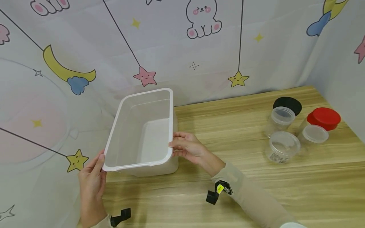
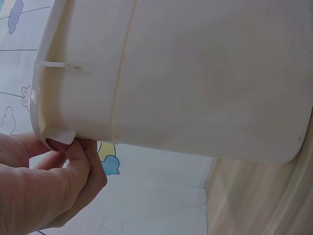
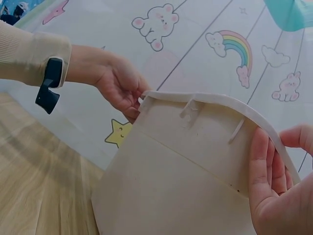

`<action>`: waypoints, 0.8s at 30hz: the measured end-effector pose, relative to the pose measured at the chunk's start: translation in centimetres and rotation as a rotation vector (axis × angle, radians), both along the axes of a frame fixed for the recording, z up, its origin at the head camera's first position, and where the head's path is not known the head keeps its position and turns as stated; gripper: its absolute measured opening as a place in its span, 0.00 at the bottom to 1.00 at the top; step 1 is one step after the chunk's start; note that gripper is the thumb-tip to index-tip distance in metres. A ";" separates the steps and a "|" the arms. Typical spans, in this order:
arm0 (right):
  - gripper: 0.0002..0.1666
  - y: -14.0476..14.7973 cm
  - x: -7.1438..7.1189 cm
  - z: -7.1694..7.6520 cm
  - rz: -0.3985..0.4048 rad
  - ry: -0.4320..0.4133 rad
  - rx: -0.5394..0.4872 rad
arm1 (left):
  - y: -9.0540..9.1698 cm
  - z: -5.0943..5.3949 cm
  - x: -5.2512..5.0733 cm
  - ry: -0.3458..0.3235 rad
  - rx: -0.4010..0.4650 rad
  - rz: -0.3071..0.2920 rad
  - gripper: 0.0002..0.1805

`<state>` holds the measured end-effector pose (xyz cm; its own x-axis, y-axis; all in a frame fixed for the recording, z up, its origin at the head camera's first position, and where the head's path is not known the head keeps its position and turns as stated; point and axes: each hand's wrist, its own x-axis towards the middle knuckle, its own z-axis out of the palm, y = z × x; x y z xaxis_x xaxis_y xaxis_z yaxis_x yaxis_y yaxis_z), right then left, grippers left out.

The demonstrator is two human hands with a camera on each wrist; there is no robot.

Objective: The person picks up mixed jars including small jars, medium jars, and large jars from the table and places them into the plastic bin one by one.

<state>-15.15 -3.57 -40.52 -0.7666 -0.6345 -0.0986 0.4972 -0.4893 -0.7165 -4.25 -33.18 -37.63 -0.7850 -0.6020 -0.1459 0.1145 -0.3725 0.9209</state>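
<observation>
A white rectangular plastic bin (image 1: 156,142), with nothing inside that I can see, is at the left end of the wooden table. My left hand (image 1: 92,177) pinches its rim at the near left corner, thumb on top and fingers beneath. On the right side, my right hand (image 1: 189,147) grips the rim between thumb and fingers. The left wrist view shows the bin's outer wall (image 2: 205,83) with the left hand (image 2: 58,181) at its lip. Both hands also appear in the right wrist view, the right hand (image 3: 283,181) being the nearer one.
Clear plastic jars stand at the table's right: one beside a black lid (image 1: 288,105), one with a red lid (image 1: 325,118), and a wide jar (image 1: 283,147) in front. A cartoon-printed curtain (image 1: 199,57) hangs behind and left of the wooden table (image 1: 222,126).
</observation>
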 end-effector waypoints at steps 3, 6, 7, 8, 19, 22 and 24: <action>0.14 0.2 0.0 0.0 -0.001 -0.003 -0.006 | 0.2 0.0 0.0 0.007 0.002 0.004 0.15; 0.14 0.3 0.0 -0.1 -0.002 0.000 -0.008 | 0.4 0.0 0.0 0.007 -0.001 0.004 0.15; 0.14 0.4 0.0 -0.1 -0.002 0.000 -0.010 | 0.4 0.0 0.0 0.004 -0.006 0.002 0.15; 0.14 0.4 0.0 -0.1 -0.001 0.001 -0.009 | 0.5 0.0 0.0 0.003 -0.009 0.001 0.16; 0.14 0.9 0.0 -0.2 0.003 0.014 -0.015 | 0.8 -0.1 0.0 0.016 -0.040 -0.014 0.18; 0.13 1.0 0.0 -0.2 0.002 0.011 -0.015 | 1.0 -0.2 0.0 0.031 -0.037 -0.019 0.17; 0.14 1.1 0.0 -0.2 0.000 0.007 -0.012 | 1.1 -0.2 0.0 0.037 -0.027 -0.017 0.17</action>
<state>-15.15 -2.44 -40.71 -0.7669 -0.6360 -0.0858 0.4928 -0.4979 -0.7137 -4.27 -32.08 -37.84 -0.7998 -0.5919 -0.1002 0.1425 -0.3493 0.9261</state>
